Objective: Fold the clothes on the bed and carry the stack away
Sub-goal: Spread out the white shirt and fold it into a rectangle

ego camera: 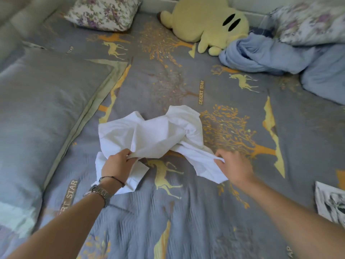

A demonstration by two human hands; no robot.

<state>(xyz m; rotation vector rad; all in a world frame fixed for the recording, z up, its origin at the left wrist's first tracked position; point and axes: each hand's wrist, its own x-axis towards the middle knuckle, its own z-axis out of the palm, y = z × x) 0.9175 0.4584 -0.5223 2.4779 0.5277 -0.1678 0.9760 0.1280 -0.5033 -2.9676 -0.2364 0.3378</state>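
Observation:
A crumpled white garment (158,133) lies in the middle of the grey patterned bed cover (186,212). My left hand (116,166) pinches a fold at its near left edge, a watch and a thin bracelet on that wrist. My right hand (233,167) pinches the garment's near right edge. Between my two hands the cloth is bunched and twisted. A crumpled blue garment (261,55) lies at the far right of the bed.
A yellow plush toy (201,21) sits at the back. Floral pillows lie at the back left (102,12) and back right (313,23). A large grey pillow (43,109) fills the left side. A black-and-white printed cloth (330,202) shows at the right edge.

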